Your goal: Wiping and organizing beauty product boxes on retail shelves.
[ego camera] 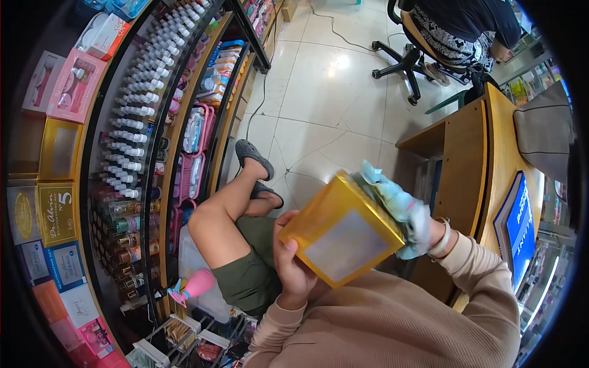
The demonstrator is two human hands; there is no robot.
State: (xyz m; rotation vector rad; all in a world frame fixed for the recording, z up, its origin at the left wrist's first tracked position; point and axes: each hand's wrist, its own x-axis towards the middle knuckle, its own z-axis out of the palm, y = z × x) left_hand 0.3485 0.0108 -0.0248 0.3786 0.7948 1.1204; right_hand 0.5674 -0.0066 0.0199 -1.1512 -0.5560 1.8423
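My left hand point(292, 262) grips a shiny gold box point(317, 207) by its left side, with the thumb on the front face. A pale greyish window or panel fills much of that face. The box is tilted above my lap. My right hand point(435, 232) holds a crumpled light-blue and white cloth point(391, 198) against the right side of the box. The cloth hides most of the right fingers. On my left, a similar gold box point(60, 147) stands on the shelf top among other boxed cosmetic sets.
Left of me, a shelf unit point(156, 184) carries rows of white-capped bottles point(133, 110) and pink baskets point(186, 172). A pink spray bottle point(200, 283) stands near my left leg. On the right, a wooden desk point(497, 138) bears a blue record book point(517, 225). Ahead, a person point(460, 32) sits on an office chair point(405, 66).
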